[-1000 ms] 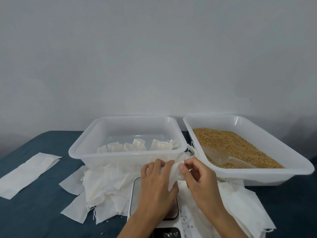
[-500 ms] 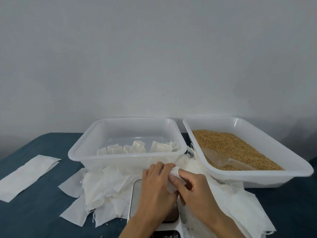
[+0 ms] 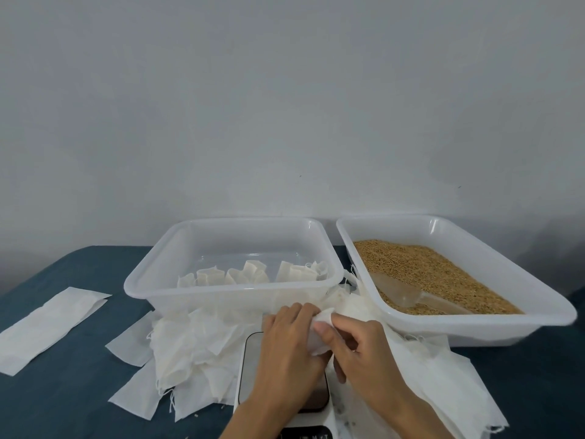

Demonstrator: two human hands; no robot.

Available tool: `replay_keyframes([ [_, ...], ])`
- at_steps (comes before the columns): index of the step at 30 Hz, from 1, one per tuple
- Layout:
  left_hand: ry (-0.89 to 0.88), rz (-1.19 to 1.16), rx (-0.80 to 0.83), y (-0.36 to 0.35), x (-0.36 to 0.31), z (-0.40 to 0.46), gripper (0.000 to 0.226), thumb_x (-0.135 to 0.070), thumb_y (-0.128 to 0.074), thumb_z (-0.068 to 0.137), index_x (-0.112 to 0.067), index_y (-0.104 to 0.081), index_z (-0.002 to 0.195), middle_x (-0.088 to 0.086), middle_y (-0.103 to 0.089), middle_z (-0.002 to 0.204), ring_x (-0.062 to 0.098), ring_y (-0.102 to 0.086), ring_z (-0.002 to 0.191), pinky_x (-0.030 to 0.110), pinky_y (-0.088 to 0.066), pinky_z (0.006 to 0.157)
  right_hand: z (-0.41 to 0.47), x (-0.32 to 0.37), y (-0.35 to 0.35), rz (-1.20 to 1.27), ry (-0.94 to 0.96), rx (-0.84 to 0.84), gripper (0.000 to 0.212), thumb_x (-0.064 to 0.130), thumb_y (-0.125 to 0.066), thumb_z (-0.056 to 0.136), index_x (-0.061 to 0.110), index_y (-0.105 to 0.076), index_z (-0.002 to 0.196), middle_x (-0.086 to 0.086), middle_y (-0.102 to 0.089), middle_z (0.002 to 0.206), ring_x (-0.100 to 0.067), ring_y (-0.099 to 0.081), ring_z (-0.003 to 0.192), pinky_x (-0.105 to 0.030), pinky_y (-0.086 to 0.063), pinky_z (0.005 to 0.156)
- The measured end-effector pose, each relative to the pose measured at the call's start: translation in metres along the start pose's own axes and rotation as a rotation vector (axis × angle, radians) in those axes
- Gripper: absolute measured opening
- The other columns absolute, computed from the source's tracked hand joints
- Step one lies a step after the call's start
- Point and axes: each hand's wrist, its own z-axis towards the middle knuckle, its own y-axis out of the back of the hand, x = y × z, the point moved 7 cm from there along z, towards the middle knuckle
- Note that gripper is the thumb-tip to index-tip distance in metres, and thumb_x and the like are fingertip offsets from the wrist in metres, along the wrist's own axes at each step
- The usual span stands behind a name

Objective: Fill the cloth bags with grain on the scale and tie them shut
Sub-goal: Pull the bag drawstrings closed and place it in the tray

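Risk: left hand [image 3: 286, 340] and right hand [image 3: 357, 346], both pinching one cloth bag [image 3: 319, 334] above the scale [image 3: 250, 369] at lower centre, could fumble its mouth, with loose empty bags [image 3: 196, 343] crowding the platform's left and grain tub [image 3: 474, 324] with scoop [image 3: 402, 293] at right.

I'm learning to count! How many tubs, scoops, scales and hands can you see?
Tubs: 2, the left tub and the grain tub
Scoops: 1, the scoop
Scales: 1, the scale
Hands: 2, left hand, right hand
Total: 6
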Motion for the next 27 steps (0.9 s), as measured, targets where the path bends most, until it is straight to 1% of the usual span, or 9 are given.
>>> replay_keyframes([
  [3,0.086,-0.157,0.035,0.001,0.002,0.002,0.011,-0.031,-0.064,0.077,-0.024,-0.06,0.084,-0.013,-0.059,0.075,0.011,-0.053,0.071,0.032,-0.043,0.066,0.0,0.002,0.001,0.035,-0.013,0.019,0.048,0.053,-0.058,0.097,0.025,-0.044,0.062,-0.004,-0.042,0.049,-0.026,-0.049,0.039,-0.025,-0.034,0.044],
  [6,0.133,-0.273,0.052,0.002,0.0,0.002,0.015,-0.037,-0.063,0.076,-0.029,-0.059,0.088,-0.012,-0.064,0.075,0.01,-0.06,0.073,0.025,-0.046,0.063,0.0,0.005,0.001,0.05,-0.015,0.033,0.051,0.053,-0.058,0.098,0.019,-0.043,0.063,-0.009,-0.039,0.05,-0.033,-0.048,0.041,-0.028,-0.034,0.044],
  [9,0.158,-0.318,0.057,0.005,-0.002,0.002,0.016,-0.035,-0.07,0.077,-0.027,-0.058,0.084,-0.009,-0.063,0.071,0.012,-0.057,0.068,0.024,-0.043,0.059,-0.001,0.015,0.002,0.057,0.009,0.086,0.037,0.054,-0.054,0.099,0.025,-0.064,0.079,-0.004,-0.05,0.049,-0.025,-0.052,0.038,-0.025,-0.036,0.043],
  [11,0.202,-0.336,0.047,0.007,0.001,0.003,0.023,-0.021,-0.078,0.081,-0.026,-0.056,0.08,-0.009,-0.061,0.068,0.011,-0.056,0.067,0.023,-0.042,0.059,0.003,0.02,0.012,0.084,0.03,0.077,0.028,0.049,-0.051,0.101,0.033,-0.072,0.097,0.002,-0.066,0.06,-0.018,-0.057,0.038,-0.017,-0.037,0.044],
  [13,0.255,-0.352,0.034,0.01,0.006,0.003,0.027,-0.015,-0.081,0.082,-0.027,-0.057,0.084,-0.011,-0.06,0.071,0.007,-0.056,0.071,0.017,-0.041,0.061,0.015,0.019,0.041,0.099,0.055,-0.047,0.026,0.042,-0.049,0.103,0.034,-0.073,0.1,0.003,-0.076,0.082,-0.017,-0.058,0.039,-0.018,-0.041,0.043],
  [17,0.329,-0.542,0.056,0.014,0.007,0.003,0.026,-0.015,-0.081,0.082,-0.026,-0.063,0.098,-0.011,-0.068,0.089,0.007,-0.063,0.08,0.012,-0.047,0.067,0.062,-0.012,0.122,-0.387,-0.037,-0.232,0.01,0.037,-0.063,0.098,0.03,-0.07,0.101,0.013,-0.075,0.089,-0.007,-0.064,0.058,-0.028,-0.053,0.054],
  [21,0.371,-0.61,0.061,0.015,0.008,0.002,0.023,-0.014,-0.083,0.082,-0.023,-0.064,0.091,-0.004,-0.069,0.086,0.011,-0.062,0.073,0.015,-0.049,0.064,0.085,-0.101,0.169,-0.966,-0.576,0.271,0.053,0.041,-0.079,0.083,0.022,-0.059,0.129,0.003,-0.064,0.126,-0.015,-0.061,0.107,-0.033,-0.05,0.088],
  [23,0.383,-0.603,0.054,0.015,0.009,0.003,0.021,-0.013,-0.084,0.082,-0.022,-0.065,0.084,-0.004,-0.068,0.08,0.008,-0.06,0.069,0.014,-0.047,0.062,0.081,-0.128,0.174,-1.079,-0.705,0.443,0.059,0.042,-0.082,0.079,0.02,-0.059,0.129,0.002,-0.063,0.123,-0.017,-0.06,0.106,-0.034,-0.051,0.093],
  [27,0.378,-0.603,0.058,0.015,0.01,0.004,0.021,-0.01,-0.083,0.082,-0.022,-0.066,0.081,-0.006,-0.068,0.076,0.007,-0.06,0.067,0.013,-0.046,0.062,0.081,-0.147,0.168,-1.154,-0.638,0.518,0.038,0.04,-0.079,0.082,0.024,-0.066,0.114,0.005,-0.066,0.109,-0.012,-0.06,0.094,-0.03,-0.053,0.085],
])
